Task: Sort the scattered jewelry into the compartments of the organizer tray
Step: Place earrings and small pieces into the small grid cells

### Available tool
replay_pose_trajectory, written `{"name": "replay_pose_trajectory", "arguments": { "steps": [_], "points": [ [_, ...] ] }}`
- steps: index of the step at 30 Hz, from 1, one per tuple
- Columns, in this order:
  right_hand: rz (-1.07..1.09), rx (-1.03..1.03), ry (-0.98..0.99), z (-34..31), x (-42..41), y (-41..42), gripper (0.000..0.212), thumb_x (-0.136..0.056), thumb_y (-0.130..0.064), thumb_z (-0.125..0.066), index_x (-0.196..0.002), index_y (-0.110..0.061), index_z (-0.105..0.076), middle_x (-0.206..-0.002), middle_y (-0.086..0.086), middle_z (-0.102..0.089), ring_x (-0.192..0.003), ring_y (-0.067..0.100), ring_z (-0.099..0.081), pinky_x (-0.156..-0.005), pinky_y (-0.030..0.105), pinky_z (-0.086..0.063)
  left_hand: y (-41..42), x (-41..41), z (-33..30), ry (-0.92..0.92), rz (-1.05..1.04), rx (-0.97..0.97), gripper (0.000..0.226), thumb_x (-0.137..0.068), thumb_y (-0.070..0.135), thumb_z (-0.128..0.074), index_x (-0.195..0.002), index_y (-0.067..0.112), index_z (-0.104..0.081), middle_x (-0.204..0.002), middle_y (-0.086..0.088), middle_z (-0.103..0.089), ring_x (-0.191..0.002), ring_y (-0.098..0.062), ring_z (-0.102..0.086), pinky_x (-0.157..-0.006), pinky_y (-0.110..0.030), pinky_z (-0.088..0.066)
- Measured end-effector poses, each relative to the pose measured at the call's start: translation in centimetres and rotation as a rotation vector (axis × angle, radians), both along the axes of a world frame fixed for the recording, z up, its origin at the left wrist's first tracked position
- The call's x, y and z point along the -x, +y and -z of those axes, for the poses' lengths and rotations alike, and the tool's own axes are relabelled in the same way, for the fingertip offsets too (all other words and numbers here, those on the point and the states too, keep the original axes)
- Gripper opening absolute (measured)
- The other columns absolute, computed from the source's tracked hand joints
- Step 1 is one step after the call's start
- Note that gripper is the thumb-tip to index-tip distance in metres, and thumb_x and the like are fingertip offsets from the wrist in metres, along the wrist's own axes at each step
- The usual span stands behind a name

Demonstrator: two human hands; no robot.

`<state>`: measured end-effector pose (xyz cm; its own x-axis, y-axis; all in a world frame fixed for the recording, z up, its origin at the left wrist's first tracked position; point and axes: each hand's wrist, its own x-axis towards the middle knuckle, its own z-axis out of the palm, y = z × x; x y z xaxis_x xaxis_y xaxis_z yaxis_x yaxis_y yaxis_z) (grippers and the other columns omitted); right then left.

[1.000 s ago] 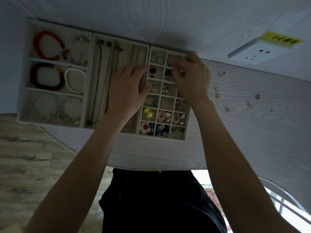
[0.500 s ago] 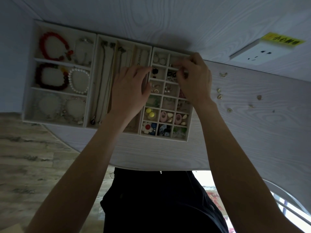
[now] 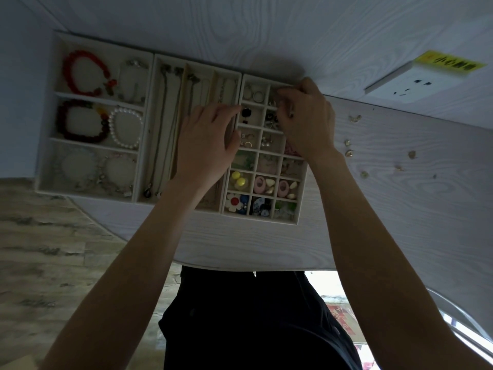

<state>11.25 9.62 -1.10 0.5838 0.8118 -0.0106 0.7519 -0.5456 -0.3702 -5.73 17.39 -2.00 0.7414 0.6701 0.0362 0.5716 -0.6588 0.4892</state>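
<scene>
Right hand (image 3: 306,121) hovers over the far compartments of the organizer tray (image 3: 262,222), fingertips pinched; any held item is too small to confirm. Left hand (image 3: 206,141) rests relaxed on tray. Loose earrings (image 3: 348,148) lie on the table (image 3: 400,209), right of the tray, nearer the right hand.

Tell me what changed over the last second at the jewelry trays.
Very little. The right hand stays curled over the far cells of the small-cell tray, fingertips shifting slightly; what it pinches is not visible. The left hand still rests on the necklace tray. Loose earrings on the table lie unmoved.
</scene>
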Motion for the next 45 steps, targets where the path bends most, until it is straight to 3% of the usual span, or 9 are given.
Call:
{"name": "replay_pose_trajectory", "arguments": {
  "steps": [7,12,20,33,39,43,45],
  "points": [
    [0.054,-0.047,0.017,0.1,-0.3,0.2,0.022,-0.090,-0.021,-0.055,-0.105,-0.017,-0.071,-0.103,0.007,-0.063,-0.081,0.025,-0.063,-0.063,0.027,-0.040,0.0,0.0,0.1,-0.007,-0.001,0.002,0.036,-0.091,0.024,-0.058,-0.126,0.015,-0.058,-0.119,-0.007,-0.061,-0.110,-0.029,-0.054,-0.091,-0.039,-0.041],
    [-0.009,0.141,0.023,-0.7,-1.3,1.8,0.024,-0.090,-0.029,-0.058,-0.111,-0.028,-0.068,-0.106,0.001,-0.067,-0.093,0.022,-0.062,-0.072,0.026,-0.042,0.0,0.0,0.2,-0.014,0.003,-0.011,0.036,-0.091,0.024,-0.057,-0.125,0.014,-0.058,-0.119,-0.007,-0.062,-0.109,-0.029,-0.056,-0.091,-0.039,-0.043],
    [0.028,0.208,0.009,-0.6,-1.3,2.4,0.021,-0.092,-0.030,-0.055,-0.105,-0.023,-0.071,-0.102,0.005,-0.068,-0.092,0.025,-0.062,-0.070,0.028,-0.042,0.1,0.0,0.2,0.002,0.000,-0.019,0.036,-0.092,0.026,-0.057,-0.126,0.015,-0.058,-0.118,-0.007,-0.061,-0.107,-0.028,-0.056,-0.091,-0.036,-0.041],
    [0.214,0.014,0.102,-0.3,-0.6,1.2,0.021,-0.089,-0.032,-0.059,-0.103,-0.025,-0.073,-0.098,0.000,-0.071,-0.088,0.018,-0.063,-0.072,0.029,-0.048,-0.1,0.0,-0.1,0.000,-0.003,-0.029,0.035,-0.091,0.024,-0.058,-0.125,0.014,-0.059,-0.119,-0.008,-0.060,-0.110,-0.030,-0.053,-0.094,-0.037,-0.040],
    [0.242,-0.195,0.089,-2.3,0.2,-4.3,0.018,-0.089,-0.025,-0.060,-0.091,-0.013,-0.073,-0.075,0.001,-0.063,-0.065,0.009,-0.049,-0.059,0.022,-0.031,-2.0,-1.2,-1.0,-0.001,0.122,-0.083,0.036,-0.092,0.031,-0.054,-0.124,0.015,-0.058,-0.122,-0.004,-0.059,-0.116,-0.024,-0.050,-0.099,-0.036,-0.038],
    [0.291,-0.156,0.053,-2.0,1.1,-12.1,0.018,-0.088,-0.026,-0.061,-0.091,-0.013,-0.072,-0.083,0.005,-0.064,-0.080,0.022,-0.055,-0.068,0.025,-0.037,-5.2,-3.6,-1.6,0.011,0.303,-0.070,0.044,-0.089,0.038,-0.058,-0.126,0.014,-0.057,-0.123,-0.004,-0.059,-0.117,-0.025,-0.050,-0.099,-0.039,-0.038],
    [0.375,-0.099,0.046,-1.2,0.8,-16.0,0.018,-0.085,-0.024,-0.063,-0.097,-0.013,-0.072,-0.093,0.009,-0.064,-0.090,0.030,-0.055,-0.077,0.034,-0.044,-6.7,-4.7,-1.7,0.056,0.366,-0.076,0.050,-0.087,0.040,-0.061,-0.128,0.012,-0.055,-0.128,-0.006,-0.056,-0.120,-0.028,-0.048,-0.099,-0.041,-0.036]
  ]
}}
